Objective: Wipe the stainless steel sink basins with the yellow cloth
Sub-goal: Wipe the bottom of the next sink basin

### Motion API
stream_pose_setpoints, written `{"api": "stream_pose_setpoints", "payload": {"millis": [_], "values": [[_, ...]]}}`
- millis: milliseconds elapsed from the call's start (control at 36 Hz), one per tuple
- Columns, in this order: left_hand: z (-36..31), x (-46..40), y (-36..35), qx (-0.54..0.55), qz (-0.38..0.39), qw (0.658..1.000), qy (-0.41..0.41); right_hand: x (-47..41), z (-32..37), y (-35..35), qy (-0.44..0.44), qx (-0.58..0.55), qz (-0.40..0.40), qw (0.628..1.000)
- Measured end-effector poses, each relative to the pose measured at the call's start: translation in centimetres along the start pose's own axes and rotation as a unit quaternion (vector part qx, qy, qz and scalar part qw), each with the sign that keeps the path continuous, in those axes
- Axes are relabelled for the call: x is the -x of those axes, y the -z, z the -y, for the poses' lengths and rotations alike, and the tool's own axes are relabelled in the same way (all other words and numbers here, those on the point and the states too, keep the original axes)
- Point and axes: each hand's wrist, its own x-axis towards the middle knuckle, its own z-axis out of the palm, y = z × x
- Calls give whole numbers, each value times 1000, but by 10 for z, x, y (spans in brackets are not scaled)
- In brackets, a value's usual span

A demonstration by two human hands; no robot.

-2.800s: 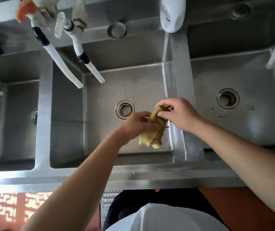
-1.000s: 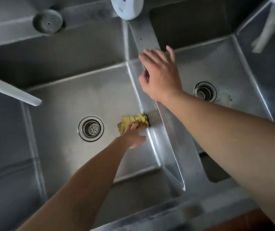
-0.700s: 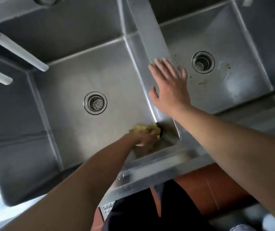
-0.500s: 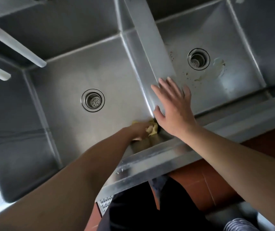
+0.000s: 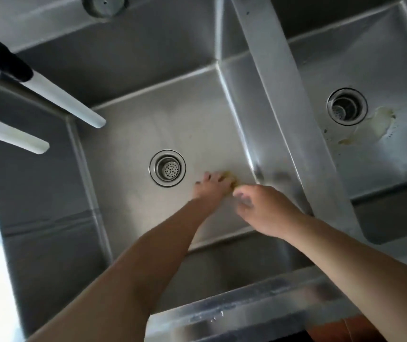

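Spouts (image 5: pixel 69 104) overhang the basin (image 5: pixel 136 119) where left hand (image 5: pixel 211 187) presses yellow cloth (image 5: pixel 231 177); right hand (image 5: pixel 264 208) hovers, loosely curled.

Left hand (image 5: pixel 211 187) reaches low, fingers spread; right hand (image 5: pixel 263 209) loosely curled.

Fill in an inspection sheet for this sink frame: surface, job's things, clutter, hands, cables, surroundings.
Surface: middle basin floor looks free of stains; right basin has a yellowish stain and specks beside its drain.
Job's things: yellow cloth mostly hidden under the left hand, on the middle basin floor near its drain.
Clutter: nothing seen.
Hands: left hand presses the cloth; right hand hangs just beside it, fingers loosely curled, holding nothing.
Cables: nothing seen.
Surroundings: two white spouts over the basin's left side; steel divider between the basins.
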Motion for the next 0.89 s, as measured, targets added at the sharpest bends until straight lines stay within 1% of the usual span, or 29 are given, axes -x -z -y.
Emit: {"api": "stream_pose_setpoints", "payload": {"millis": [28,56,139,222,278,306,333,389,417,444,500,528,611,667,722,833,889], "values": [[12,-9,20,21,-2,999,32,-7,-2,-3,-31,20,24,999],[30,-20,34,29,-14,999,42,-15,-4,-7,-56,37,44,997],[70,-57,82,62,-90,991,82,-35,-8,-21,-95,50,72,992],[100,-99,132,50,-206,969,127,-57,-7,-32,-110,33,56,992],[116,-121,151,63,-247,957,141,-72,-7,-40,-111,29,28,993],[122,-132,156,75,-238,957,147,-79,-7,-43,-109,32,9,994],[129,-142,157,83,-204,963,153,-86,-7,-46,-108,40,-9,993],[132,-154,150,60,-109,978,165,-95,-8,-49,-117,67,-24,991],[131,-157,142,41,-77,982,169,-98,-10,-50,-120,79,-20,989],[128,-159,133,26,-68,983,170,-100,-12,-51,-121,91,-10,988],[118,-152,118,-4,-86,984,153,-103,-18,-52,-118,114,14,986],[113,-145,111,-17,-87,986,138,-104,-21,-53,-117,121,20,985],[105,-119,79,-32,-56,994,91,-103,-29,-56,-123,134,21,983],[100,-92,52,-60,-65,995,48,-99,-34,-57,-128,144,29,981],[96,-66,28,-80,-81,994,7,-92,-38,-57,-136,140,36,980],[83,-18,-7,-84,-29,996,-29,-74,-38,-51,-149,112,42,982],[76,4,-20,-89,-32,994,-56,-65,-37,-49,-144,91,44,984]]}}
